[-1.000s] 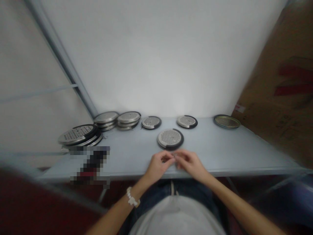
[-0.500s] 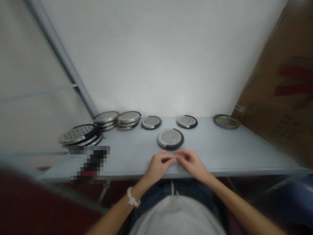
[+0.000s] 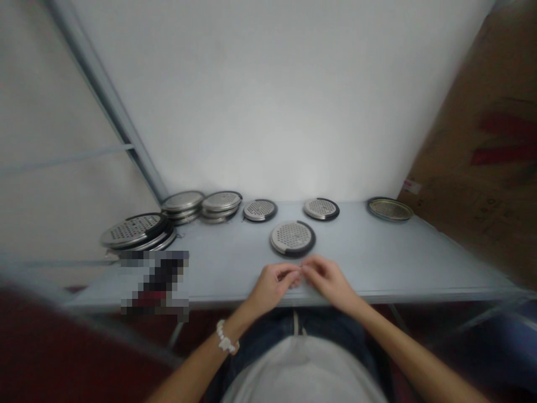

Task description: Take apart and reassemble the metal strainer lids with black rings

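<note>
Near the table's front edge, my left hand [image 3: 273, 284] and my right hand [image 3: 327, 278] meet with thumbs and fingertips pinched together. Whatever sits between the fingertips is too small and blurred to name. Just beyond them lies a round perforated metal disc [image 3: 289, 237], flat on the table [image 3: 226, 268], with a black band around part of its rim. My fingers are close to that disc but appear apart from it. Behind it rest two similar discs, one perforated disc at the back left [image 3: 259, 210] and one perforated disc at the back right [image 3: 321, 208].
Stacks of similar discs stand at left: a front stack [image 3: 136, 230], a corner stack [image 3: 183, 207] and a third stack [image 3: 221, 206]. One yellowish disc [image 3: 390, 209] lies far right beside a cardboard box [image 3: 470, 184]. A white wall [image 3: 272, 101] closes off the back. Something pixelated covers the left front.
My left fingers have shifted slightly, with the lower fingers showing more below the pinch. Both hands stay together in nearly the same place. The discs have not moved.
</note>
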`<action>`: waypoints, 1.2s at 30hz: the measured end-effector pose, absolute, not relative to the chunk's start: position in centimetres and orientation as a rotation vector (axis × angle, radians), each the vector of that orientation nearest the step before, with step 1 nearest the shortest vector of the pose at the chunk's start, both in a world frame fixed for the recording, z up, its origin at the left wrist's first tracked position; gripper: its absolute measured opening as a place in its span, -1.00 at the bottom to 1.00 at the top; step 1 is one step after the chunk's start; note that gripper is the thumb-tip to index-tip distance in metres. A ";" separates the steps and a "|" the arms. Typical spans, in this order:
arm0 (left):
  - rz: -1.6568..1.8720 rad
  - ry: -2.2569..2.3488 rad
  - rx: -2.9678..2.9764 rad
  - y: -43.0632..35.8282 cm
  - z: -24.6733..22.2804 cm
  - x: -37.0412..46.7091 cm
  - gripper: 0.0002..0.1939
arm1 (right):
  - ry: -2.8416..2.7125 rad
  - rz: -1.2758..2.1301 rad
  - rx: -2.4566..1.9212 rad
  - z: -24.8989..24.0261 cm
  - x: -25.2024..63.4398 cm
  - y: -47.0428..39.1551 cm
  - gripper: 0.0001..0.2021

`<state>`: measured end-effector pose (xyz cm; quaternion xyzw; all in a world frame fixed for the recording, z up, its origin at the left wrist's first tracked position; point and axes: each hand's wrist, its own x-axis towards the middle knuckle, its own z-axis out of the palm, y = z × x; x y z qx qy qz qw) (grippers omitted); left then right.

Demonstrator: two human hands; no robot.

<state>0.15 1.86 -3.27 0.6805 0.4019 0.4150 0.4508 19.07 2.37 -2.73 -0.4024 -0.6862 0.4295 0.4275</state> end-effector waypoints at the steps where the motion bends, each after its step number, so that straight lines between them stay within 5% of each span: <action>1: 1.023 0.984 1.681 1.9 -3.2 0.1 -0.71 | -1.718 1.075 -1.002 -2.7 19.1 2.4 -0.74; 36: 1.056 1.065 1.961 1.3 -3.2 0.5 -0.72 | -1.753 1.051 -0.994 -2.5 18.9 2.1 -0.63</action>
